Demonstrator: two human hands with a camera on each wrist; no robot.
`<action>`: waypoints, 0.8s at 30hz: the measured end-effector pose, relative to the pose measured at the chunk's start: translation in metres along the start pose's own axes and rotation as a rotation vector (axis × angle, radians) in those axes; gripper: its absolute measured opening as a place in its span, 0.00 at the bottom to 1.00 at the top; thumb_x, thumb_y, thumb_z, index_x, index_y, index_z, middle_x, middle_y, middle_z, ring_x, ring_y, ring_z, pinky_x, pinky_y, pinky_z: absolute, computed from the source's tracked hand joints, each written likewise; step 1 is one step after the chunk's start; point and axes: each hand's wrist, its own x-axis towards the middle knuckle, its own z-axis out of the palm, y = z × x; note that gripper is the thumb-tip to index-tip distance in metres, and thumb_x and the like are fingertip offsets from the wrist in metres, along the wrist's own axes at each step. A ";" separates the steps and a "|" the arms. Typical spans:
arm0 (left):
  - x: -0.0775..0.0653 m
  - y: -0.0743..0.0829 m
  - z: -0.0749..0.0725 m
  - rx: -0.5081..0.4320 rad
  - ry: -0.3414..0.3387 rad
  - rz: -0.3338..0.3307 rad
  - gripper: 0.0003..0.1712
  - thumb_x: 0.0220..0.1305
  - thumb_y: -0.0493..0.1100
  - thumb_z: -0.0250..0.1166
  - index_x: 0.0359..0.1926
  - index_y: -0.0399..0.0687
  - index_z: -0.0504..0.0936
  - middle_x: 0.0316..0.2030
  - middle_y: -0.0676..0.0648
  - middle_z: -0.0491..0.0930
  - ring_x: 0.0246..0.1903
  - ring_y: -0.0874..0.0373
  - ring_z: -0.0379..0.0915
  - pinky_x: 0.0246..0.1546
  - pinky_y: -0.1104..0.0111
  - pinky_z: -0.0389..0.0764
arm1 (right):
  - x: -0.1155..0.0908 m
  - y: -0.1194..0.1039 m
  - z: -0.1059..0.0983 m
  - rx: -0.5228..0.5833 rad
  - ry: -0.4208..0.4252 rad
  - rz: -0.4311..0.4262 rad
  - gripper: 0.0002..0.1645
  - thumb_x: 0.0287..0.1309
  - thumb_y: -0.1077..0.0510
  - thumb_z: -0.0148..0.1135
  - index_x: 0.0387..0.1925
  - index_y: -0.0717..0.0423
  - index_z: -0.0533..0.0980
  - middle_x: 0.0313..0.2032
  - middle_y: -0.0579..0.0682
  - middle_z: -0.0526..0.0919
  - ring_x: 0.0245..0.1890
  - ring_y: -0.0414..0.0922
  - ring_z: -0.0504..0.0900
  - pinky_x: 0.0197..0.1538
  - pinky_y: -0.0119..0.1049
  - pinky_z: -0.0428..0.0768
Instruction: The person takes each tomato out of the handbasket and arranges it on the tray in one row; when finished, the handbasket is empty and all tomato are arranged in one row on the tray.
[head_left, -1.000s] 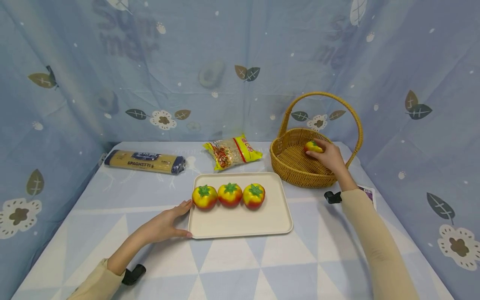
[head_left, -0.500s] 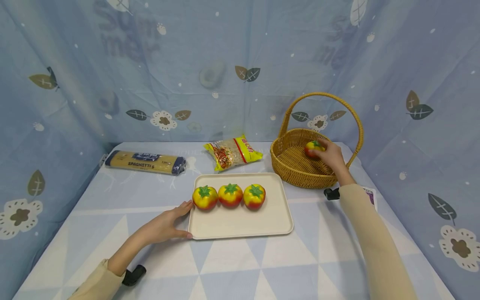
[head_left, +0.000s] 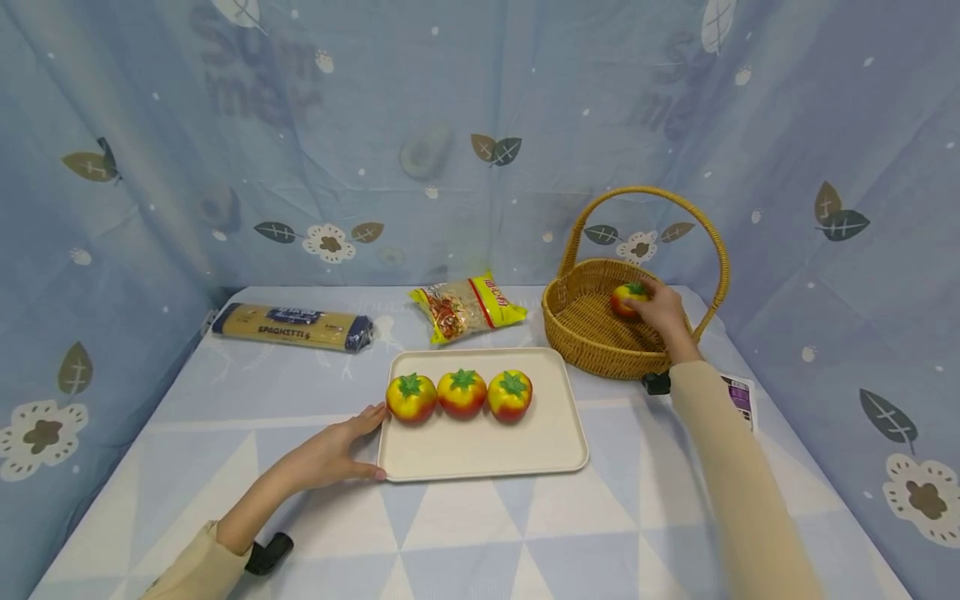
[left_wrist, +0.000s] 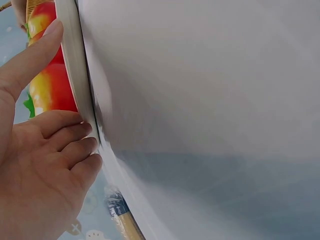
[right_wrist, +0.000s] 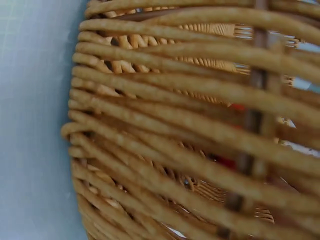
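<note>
My right hand (head_left: 662,310) reaches over the near right rim of the wicker basket (head_left: 592,354) and holds a red-and-yellow toy tomato (head_left: 624,300) with a green leafy top, low inside it. In the right wrist view the basket's woven wall (right_wrist: 165,110) fills most of the picture and hides that hand; only bits of red show through the gaps. My left hand (head_left: 330,452) rests at the left edge of the cream tray (head_left: 480,450), fingers and thumb spread along the rim (left_wrist: 75,60). Three more toy tomatoes (head_left: 462,393) sit in a row on the tray.
A spaghetti pack (head_left: 291,326) lies at the back left, and a yellow-ended food bag (head_left: 468,308) behind the tray. A purple-and-white packet (head_left: 741,400) lies partly hidden by the right sleeve. The basket's tall handle (head_left: 723,267) arches up near the back curtain.
The toy tomato in my right hand has turned from lying on its side to leaf-top up, within the basket. My right forearm has shifted slightly left; my left hand stays at the tray.
</note>
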 end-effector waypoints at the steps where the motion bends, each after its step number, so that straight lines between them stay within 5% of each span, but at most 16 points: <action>1: 0.000 0.000 0.000 -0.001 0.001 -0.005 0.58 0.46 0.59 0.75 0.70 0.32 0.60 0.70 0.33 0.54 0.69 0.36 0.48 0.66 0.44 0.55 | 0.001 0.000 0.001 0.005 0.004 0.003 0.41 0.64 0.53 0.62 0.71 0.65 0.57 0.66 0.69 0.63 0.63 0.65 0.64 0.64 0.57 0.65; 24: -0.001 0.000 0.000 0.001 0.003 0.000 0.58 0.46 0.57 0.75 0.70 0.32 0.59 0.70 0.34 0.54 0.69 0.37 0.48 0.67 0.45 0.55 | 0.003 0.005 0.007 0.060 0.077 0.070 0.36 0.62 0.56 0.64 0.67 0.67 0.64 0.62 0.69 0.68 0.62 0.64 0.65 0.64 0.55 0.66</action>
